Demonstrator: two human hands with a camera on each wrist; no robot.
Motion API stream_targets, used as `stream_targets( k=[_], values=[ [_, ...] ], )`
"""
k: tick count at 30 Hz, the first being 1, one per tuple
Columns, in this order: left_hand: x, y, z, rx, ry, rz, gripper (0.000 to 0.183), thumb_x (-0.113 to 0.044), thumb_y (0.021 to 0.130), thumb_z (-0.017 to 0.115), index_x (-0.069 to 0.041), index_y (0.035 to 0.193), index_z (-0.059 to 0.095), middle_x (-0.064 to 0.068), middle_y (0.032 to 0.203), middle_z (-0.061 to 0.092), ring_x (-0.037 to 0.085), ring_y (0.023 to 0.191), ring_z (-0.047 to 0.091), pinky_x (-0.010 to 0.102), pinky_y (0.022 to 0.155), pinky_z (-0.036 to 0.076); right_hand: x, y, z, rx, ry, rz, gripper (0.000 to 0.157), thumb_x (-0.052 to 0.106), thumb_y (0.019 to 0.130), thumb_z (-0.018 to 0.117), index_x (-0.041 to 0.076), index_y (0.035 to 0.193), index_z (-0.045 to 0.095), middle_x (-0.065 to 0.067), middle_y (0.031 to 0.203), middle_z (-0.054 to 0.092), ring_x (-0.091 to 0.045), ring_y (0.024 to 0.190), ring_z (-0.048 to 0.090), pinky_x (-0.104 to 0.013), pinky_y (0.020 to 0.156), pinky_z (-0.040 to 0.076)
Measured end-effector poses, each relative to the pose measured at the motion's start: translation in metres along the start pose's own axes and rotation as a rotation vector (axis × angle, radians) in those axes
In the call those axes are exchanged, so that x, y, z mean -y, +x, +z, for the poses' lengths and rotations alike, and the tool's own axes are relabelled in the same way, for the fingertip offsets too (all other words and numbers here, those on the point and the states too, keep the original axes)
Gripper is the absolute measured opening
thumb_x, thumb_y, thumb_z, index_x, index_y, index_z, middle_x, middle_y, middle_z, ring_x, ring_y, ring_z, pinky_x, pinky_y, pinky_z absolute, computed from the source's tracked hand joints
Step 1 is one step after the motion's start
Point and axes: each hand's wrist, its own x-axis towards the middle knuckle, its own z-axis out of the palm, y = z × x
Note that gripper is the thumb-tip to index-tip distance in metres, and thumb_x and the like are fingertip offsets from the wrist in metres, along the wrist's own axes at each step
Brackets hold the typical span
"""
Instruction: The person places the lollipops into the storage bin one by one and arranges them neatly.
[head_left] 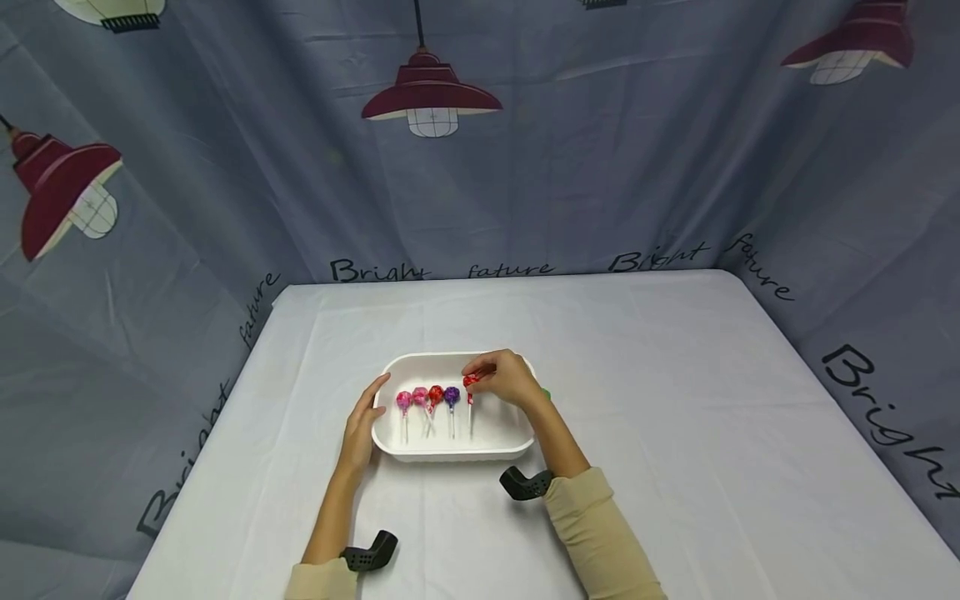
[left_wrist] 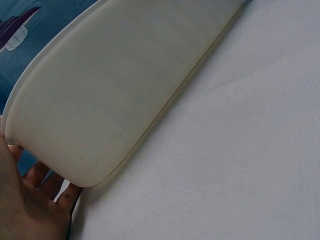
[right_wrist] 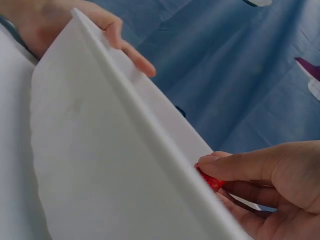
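A white tray (head_left: 450,456) lies on the table, with a row of wrapped lollipops in it. From left to right there are a pink lollipop (head_left: 404,401), another pink lollipop (head_left: 420,396), a red lollipop (head_left: 437,394) and a purple lollipop (head_left: 452,396). My right hand (head_left: 512,381) reaches over the tray and pinches the wrapped head of another red lollipop (right_wrist: 212,181) between thumb and fingers, its stick pointing toward me. My left hand (head_left: 360,427) holds the tray's left end, thumb and a finger over the rim, other fingers (left_wrist: 50,187) against the outer wall.
A small green thing (head_left: 546,394) shows just beyond the tray's right end, mostly hidden by the right hand. White cloth (head_left: 637,358) covers the table. A grey curtain (head_left: 562,183) printed with lamps hangs behind and at both sides. Each wrist bears a black camera mount (head_left: 525,483).
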Motion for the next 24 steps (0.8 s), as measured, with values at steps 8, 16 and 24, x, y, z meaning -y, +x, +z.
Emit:
stream_targets(
  k=[8, 16, 24],
  values=[
    [0.000, 0.000, -0.001, 0.006, 0.003, 0.008, 0.050, 0.002, 0.092, 0.032, -0.006, 0.141, 0.037, 0.007, 0.150, 0.025, 0.016, 0.139, 0.011, 0.035, 0.112, 0.009, -0.006, 0.006, 0.011, 0.044, 0.046, 0.013, 0.024, 0.000, 0.068, 0.077, 0.004, 0.091, 0.072, -0.003, 0.085, 0.069, -0.012, 0.072, 0.060, -0.024, 0.066, 0.050],
    [-0.001, 0.000, 0.000, 0.004, 0.012, 0.018, 0.050, 0.002, 0.091, 0.032, -0.005, 0.141, 0.037, 0.008, 0.149, 0.026, 0.021, 0.139, 0.011, 0.037, 0.112, 0.008, -0.010, 0.007, 0.015, 0.060, 0.014, 0.047, 0.023, -0.001, 0.067, 0.077, 0.003, 0.089, 0.072, -0.004, 0.085, 0.068, -0.013, 0.071, 0.059, -0.023, 0.066, 0.050],
    [-0.003, -0.001, 0.000, 0.002, 0.007, 0.020, 0.049, 0.003, 0.092, 0.032, -0.004, 0.140, 0.037, 0.008, 0.148, 0.028, 0.019, 0.139, 0.012, 0.035, 0.112, 0.009, -0.012, 0.008, 0.016, 0.056, -0.038, 0.007, 0.024, -0.003, 0.065, 0.078, 0.002, 0.087, 0.072, -0.005, 0.081, 0.068, -0.011, 0.069, 0.058, -0.021, 0.064, 0.049]
  ],
)
